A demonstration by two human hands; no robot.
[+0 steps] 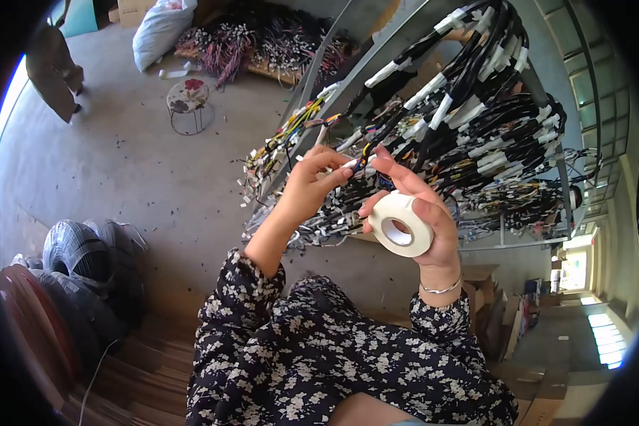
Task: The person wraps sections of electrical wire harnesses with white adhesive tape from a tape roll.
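Observation:
My left hand (315,179) pinches a thin wire bundle (362,162), with a white band of tape where the fingertips meet it. A roll of white tape (384,213) sits in my right hand (437,224), its round core facing me. The index and middle fingers of that hand reach up to the same wires, close to the left fingertips. Behind both hands, many black wiring harnesses (468,85) wrapped with white tape hang in thick loops on a metal rack. Loose coloured wire ends with white connectors (263,167) stick out on the rack's left side.
A flower-patterned stool (187,96) stands on the floor at the far left. Beyond it are a white sack (162,32) and a low pallet heaped with wires (255,46). Coils of grey cable (78,252) lie at the left; cardboard boxes (486,287) are at the right. Another person (52,67) stands far left.

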